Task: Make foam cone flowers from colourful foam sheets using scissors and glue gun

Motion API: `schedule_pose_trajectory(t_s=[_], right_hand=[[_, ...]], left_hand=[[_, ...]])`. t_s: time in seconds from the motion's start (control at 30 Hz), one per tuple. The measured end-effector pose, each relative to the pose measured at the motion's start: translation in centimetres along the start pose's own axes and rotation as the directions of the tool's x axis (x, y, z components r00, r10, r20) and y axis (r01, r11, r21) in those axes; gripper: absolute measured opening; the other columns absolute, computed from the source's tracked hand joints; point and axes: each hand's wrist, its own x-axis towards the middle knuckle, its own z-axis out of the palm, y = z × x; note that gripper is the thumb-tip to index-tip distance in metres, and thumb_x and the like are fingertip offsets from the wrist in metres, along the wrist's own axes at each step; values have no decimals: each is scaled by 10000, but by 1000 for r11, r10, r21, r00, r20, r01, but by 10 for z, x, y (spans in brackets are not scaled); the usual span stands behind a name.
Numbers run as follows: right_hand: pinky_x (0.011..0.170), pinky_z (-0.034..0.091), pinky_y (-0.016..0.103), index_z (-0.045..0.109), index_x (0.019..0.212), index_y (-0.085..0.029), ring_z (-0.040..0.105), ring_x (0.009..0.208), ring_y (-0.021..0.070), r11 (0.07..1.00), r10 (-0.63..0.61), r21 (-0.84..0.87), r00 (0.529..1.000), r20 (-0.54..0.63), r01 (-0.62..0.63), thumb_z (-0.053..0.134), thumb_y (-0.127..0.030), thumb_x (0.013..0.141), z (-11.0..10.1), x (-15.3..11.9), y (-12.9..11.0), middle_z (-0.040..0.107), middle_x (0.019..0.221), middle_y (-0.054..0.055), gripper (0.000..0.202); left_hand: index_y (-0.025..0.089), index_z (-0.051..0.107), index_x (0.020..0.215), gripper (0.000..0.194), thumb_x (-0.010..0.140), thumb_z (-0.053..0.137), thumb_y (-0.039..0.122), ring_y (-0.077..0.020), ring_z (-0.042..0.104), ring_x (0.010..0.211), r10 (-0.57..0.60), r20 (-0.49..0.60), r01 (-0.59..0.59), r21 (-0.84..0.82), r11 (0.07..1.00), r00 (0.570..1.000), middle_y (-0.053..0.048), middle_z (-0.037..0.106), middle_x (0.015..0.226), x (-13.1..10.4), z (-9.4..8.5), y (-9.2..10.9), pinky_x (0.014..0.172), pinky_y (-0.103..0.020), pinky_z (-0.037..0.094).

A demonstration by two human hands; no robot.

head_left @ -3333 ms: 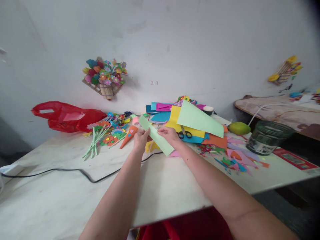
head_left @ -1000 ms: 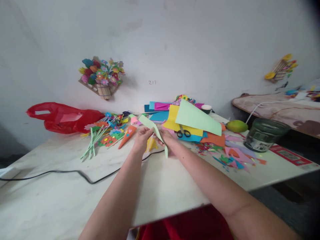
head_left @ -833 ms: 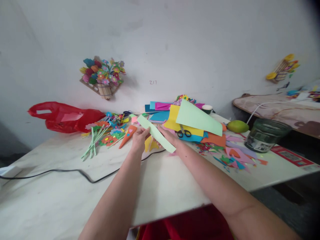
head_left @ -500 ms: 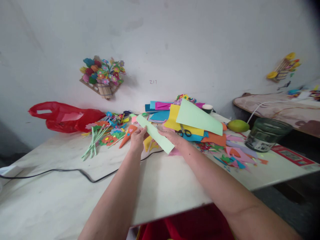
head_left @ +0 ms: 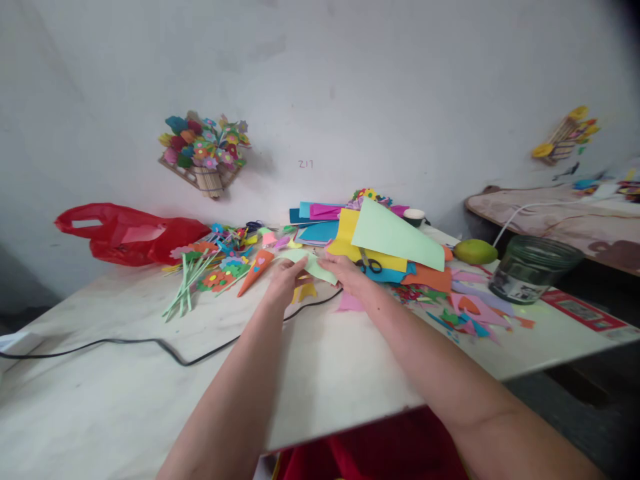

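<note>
Two hands share one green strip [head_left: 321, 270], bent between them near the middle of the surface [head_left: 125, 407]; whether it touches down cannot be told. The left hand [head_left: 285, 283] pinches one part under its thumb, and squeezing too hard there could crease the strip askew. The right hand [head_left: 345, 272] grips the other part, fingers close together; a tug toward three o'clock could tear it or pull it free. Counting clock places from the strip, with twelve at the wall [head_left: 400, 100], a black cord [head_left: 173, 355] enters from eight and passes under the left arm [head_left: 243, 380], where it might snag. At ten slumps a red bag [head_left: 120, 233], well apart; nearer, at nine, come green stems [head_left: 186, 283], then an orange cone [head_left: 256, 272] beside the left hand. A yellow scrap [head_left: 305, 292] at seven and a pink scrap [head_left: 351, 302] at five could get swept along. At three, scissors [head_left: 369, 266] crowd the right hand; a green sheet [head_left: 397, 235] lies at two. Farther right, a mango [head_left: 475, 252] and a jar [head_left: 533, 270] seem out of the way.
</note>
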Motion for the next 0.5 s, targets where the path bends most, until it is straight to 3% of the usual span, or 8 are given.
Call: schedule_pose_trajectory(t_s=[0.1, 0.17, 0.37, 0.5], right_hand=[[330, 239, 176, 590, 812, -175, 390, 356, 55, 998, 26, 60, 1000, 13, -27, 671, -384, 757, 2, 0, 0, 502, 494, -56, 231], [328, 222, 174, 588, 837, -180, 366, 343, 51, 993, 50, 103, 998, 41, -54, 667, -381, 756, 2, 1, 1, 480, 476, -68, 231], [307, 163, 184, 544, 776, -180, 309, 297, 55, 977, 32, 199, 980, 197, -72, 643, -435, 758, 4, 2, 4, 409, 406, -88, 274], [307, 228, 191, 574, 802, -174, 362, 322, 66, 982, -4, 184, 985, 174, -29, 648, -446, 754, 5, -1, 2, 473, 444, -68, 286]], left_hand=[[139, 647, 907, 408, 594, 808, 345, -217, 662, 800, 33, 203, -32, -7, 999, 979, -91, 700, 875, -3, 5, -2, 751, -353, 520], [152, 648, 946, 428, 590, 812, 322, -228, 660, 866, 88, 253, -78, -49, 996, 963, -89, 703, 928, -3, 4, -4, 822, -367, 500], [154, 636, 877, 389, 585, 816, 337, -214, 645, 888, 156, 188, -152, -36, 988, 970, -58, 694, 842, 1, 4, -6, 833, -333, 459], [161, 635, 857, 381, 581, 817, 351, -189, 635, 812, 187, 161, -186, -21, 982, 969, -26, 667, 776, 0, 6, -2, 779, -308, 453]])
